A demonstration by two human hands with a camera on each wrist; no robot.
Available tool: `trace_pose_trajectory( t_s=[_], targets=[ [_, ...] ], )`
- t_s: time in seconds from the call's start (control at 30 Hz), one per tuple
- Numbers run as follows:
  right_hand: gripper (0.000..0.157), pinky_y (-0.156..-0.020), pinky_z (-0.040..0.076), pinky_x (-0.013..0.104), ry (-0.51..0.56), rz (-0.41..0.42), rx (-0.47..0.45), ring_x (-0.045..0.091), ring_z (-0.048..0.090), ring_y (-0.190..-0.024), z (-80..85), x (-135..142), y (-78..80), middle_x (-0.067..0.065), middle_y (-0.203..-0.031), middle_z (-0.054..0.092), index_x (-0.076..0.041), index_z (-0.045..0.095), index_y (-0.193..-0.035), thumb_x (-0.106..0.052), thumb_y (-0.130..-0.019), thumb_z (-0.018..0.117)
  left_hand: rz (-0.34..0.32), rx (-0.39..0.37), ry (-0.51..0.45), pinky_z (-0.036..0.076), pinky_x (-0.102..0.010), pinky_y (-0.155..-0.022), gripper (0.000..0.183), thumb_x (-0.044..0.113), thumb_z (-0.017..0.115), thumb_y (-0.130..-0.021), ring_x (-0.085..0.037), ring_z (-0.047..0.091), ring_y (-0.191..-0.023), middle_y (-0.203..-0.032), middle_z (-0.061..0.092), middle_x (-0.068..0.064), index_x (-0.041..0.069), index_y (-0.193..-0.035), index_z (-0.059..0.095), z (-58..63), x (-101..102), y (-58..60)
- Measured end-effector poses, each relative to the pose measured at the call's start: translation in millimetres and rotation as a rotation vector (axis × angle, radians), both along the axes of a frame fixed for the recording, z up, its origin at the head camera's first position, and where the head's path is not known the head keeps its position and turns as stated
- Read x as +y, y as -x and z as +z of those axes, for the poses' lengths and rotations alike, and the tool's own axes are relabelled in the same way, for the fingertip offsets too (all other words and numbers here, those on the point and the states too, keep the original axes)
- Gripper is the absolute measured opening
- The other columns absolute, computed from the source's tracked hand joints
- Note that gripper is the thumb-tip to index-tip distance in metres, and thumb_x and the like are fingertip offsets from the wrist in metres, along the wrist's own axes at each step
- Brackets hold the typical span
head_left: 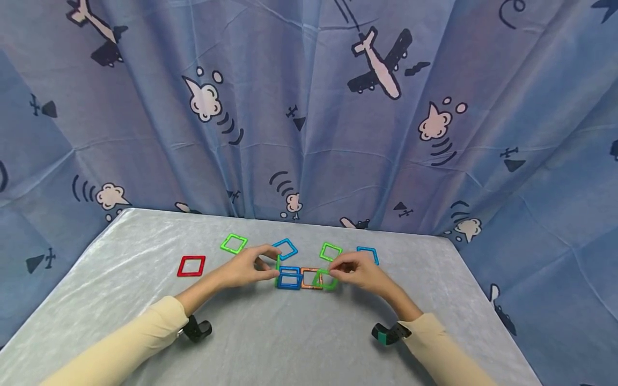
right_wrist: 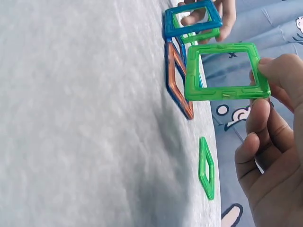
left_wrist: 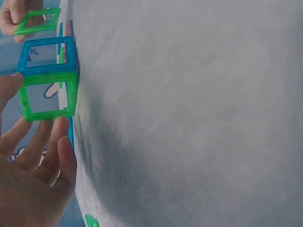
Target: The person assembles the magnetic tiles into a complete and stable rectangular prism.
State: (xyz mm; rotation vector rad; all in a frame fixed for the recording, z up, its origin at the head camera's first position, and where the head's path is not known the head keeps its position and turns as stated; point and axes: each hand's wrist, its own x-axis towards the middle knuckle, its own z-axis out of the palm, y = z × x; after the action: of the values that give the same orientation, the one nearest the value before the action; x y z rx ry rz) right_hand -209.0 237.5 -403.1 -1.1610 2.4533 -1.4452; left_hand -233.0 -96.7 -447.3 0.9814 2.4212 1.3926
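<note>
My left hand [head_left: 246,266] pinches a green square magnetic tile [left_wrist: 47,115] that stands on edge at the left end of a small group. Against it, blue square tiles [head_left: 289,287] join, one of them raised in the left wrist view. An orange square tile [right_wrist: 171,66] lies flat on the table beside the blue ones. Thumb and fingers of my right hand [head_left: 359,271] pinch another green square tile [right_wrist: 191,71] by its edge, held up near the orange tile and overlapping it in the head view.
On the pale cloth-covered table [head_left: 270,338] lie a red square tile [head_left: 179,266] at left, a green tile [head_left: 224,245], a blue tile [head_left: 293,250], and, at right, a green tile [head_left: 323,253] and a blue tile [head_left: 367,248]. A patterned blue curtain [head_left: 309,134] hangs behind.
</note>
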Motion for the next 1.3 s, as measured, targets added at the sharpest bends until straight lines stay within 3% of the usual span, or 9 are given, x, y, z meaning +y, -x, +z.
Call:
trace_pose_trajectory(
  t_s=[0.37, 0.67, 1.3],
  targets=[
    [0.011, -0.064, 0.052, 0.033, -0.017, 0.061, -0.054, 0.021, 0.060, -0.077, -3.0, -10.2, 1.3, 0.026, -0.093, 0.069, 0.007, 0.073, -0.100, 0.012, -0.092, 0.068, -0.005, -0.001, 0.000, 0.055, -0.035, -0.081, 0.051, 0.022, 0.075, -0.095, -0.016, 0.068, -0.093, -0.128, 0.063, -0.016, -0.001, -0.137, 0.057, 0.8, 0.4, 0.6],
    [0.010, -0.062, 0.048, 0.027, -0.031, 0.086, -0.049, 0.018, 0.057, -0.072, -7.1, -15.6, 3.2, 0.022, -0.090, 0.070, 0.007, 0.074, -0.099, 0.011, -0.092, 0.068, -0.002, 0.002, 0.003, 0.055, -0.035, -0.081, 0.050, 0.021, 0.075, -0.095, -0.016, 0.068, -0.092, -0.127, 0.064, -0.015, -0.001, -0.136, 0.057, 1.7, 0.3, 0.1],
    [0.008, -0.061, 0.045, 0.026, -0.033, 0.043, -0.056, 0.019, 0.054, -0.071, -7.3, -21.7, 3.8, 0.016, -0.088, 0.070, 0.006, 0.075, -0.099, 0.008, -0.092, 0.070, 0.000, 0.000, 0.001, 0.055, -0.035, -0.082, 0.050, 0.022, 0.075, -0.095, -0.017, 0.068, -0.093, -0.126, 0.064, -0.015, -0.001, -0.136, 0.057, 3.1, 0.3, -1.0]
  ],
)
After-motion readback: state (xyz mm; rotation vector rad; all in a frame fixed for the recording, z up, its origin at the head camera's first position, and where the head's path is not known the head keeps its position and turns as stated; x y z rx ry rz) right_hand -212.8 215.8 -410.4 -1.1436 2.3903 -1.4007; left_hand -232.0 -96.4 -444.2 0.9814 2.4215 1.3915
